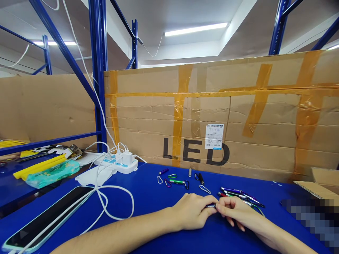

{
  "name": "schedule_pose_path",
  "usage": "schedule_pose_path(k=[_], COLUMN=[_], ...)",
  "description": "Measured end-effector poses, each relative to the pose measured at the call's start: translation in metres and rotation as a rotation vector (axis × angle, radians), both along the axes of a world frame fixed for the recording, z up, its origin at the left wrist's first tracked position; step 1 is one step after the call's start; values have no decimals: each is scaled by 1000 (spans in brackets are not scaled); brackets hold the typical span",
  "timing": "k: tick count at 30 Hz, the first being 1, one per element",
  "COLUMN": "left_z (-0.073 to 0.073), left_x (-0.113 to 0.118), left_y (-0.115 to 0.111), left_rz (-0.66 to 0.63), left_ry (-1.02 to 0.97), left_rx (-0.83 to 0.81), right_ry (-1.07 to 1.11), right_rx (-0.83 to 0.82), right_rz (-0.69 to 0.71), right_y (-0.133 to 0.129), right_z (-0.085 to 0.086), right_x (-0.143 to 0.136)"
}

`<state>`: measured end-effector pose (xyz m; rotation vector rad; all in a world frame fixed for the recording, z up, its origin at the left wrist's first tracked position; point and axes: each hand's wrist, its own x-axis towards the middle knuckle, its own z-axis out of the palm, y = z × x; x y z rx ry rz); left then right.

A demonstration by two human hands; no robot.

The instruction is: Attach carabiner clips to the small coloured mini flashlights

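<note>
My left hand (194, 211) is closed around a slim dark pen-like piece (211, 206) with a silvery part, low over the blue tabletop. Most of that piece is hidden in the fingers. With thumb and forefinger, my right hand (237, 210) pinches its right end, and the two hands nearly touch. Just behind my right hand lies a pile of coloured pens (242, 195). Beyond my left hand are a green penlight (177, 182), a purple tube (164, 171), a black tube (201, 178), a silver tube (190, 172) and several small carabiners (204, 189).
On the left, a phone (47, 215) lies under looped white cables (116, 187). A white power strip (124, 163) stands behind it by a blue rack post (98, 77). A taped cardboard wall (148, 123) closes off the back. A cardboard box (325, 181) sits at right.
</note>
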<state>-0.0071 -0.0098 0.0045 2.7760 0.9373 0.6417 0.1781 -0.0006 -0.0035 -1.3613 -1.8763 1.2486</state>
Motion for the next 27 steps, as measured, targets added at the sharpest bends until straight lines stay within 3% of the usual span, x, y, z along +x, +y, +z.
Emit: schedule_pose_path(k=[27], left_z=[-2], left_x=[0], left_y=[1], left_rz=[-21], left_ry=[-22], left_rx=[1], right_ry=[6], right_rx=[-18], right_rz=[26], right_y=[7], right_z=[-6], right_x=[4])
